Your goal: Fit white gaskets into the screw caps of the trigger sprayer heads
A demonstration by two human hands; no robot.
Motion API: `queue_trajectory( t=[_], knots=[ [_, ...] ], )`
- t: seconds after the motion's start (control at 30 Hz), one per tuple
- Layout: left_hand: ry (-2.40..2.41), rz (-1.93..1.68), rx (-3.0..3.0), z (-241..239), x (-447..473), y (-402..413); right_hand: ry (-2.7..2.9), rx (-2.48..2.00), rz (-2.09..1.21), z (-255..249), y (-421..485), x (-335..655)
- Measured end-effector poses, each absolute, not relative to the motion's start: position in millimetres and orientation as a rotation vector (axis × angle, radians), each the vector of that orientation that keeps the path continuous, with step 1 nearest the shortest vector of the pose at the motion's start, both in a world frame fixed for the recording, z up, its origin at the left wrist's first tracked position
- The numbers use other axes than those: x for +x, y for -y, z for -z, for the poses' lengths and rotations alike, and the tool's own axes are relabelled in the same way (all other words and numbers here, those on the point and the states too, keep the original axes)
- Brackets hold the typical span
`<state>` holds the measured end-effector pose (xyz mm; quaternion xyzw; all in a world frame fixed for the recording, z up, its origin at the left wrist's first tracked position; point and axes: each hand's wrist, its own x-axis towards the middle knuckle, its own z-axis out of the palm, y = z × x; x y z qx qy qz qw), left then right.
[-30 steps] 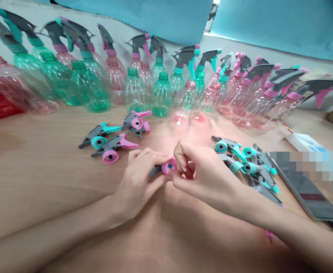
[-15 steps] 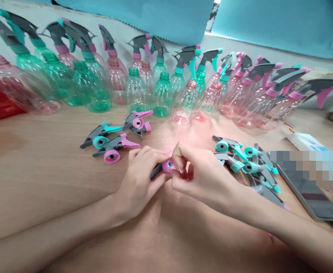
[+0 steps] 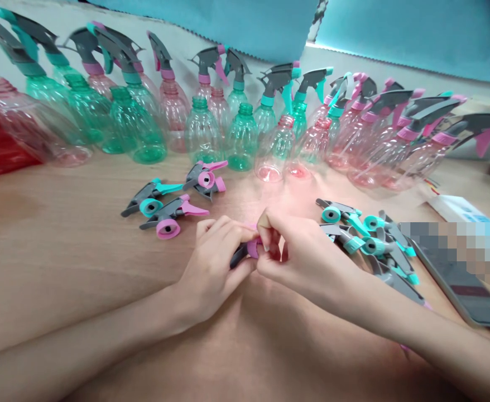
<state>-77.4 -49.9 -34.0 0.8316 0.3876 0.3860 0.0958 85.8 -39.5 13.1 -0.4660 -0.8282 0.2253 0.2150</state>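
Wood-grain tabletop [image 3: 81, 257], pale glare mid-surface. White wall [image 3: 183, 60] behind. Two blue sheets [image 3: 416, 39] with zigzag lower edges cover its upper part, right one brighter.

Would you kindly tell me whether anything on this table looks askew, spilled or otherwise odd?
The uncapped pink bottle at far left looks askew: its neck slants sharply left. Wide-angle stretch may explain that, since the spray bottle at far right leans the opposite way. No spill or damage shows.
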Motion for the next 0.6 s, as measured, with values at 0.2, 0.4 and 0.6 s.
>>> queue_trajectory(
  t=[0.2,0.4,0.6],
  knots=[
    [-1.128,-1.134,2.513,36,-77,50,2.337,-1.533,-0.424,-17,52,85],
    [-1.141,-1.113,2.55,36,-78,52,2.452,-1.532,-0.36,-11,52,86],
    [-1.152,-1.147,2.497,35,-79,52,2.457,-1.489,-0.746,-18,41,98]
  ],
)
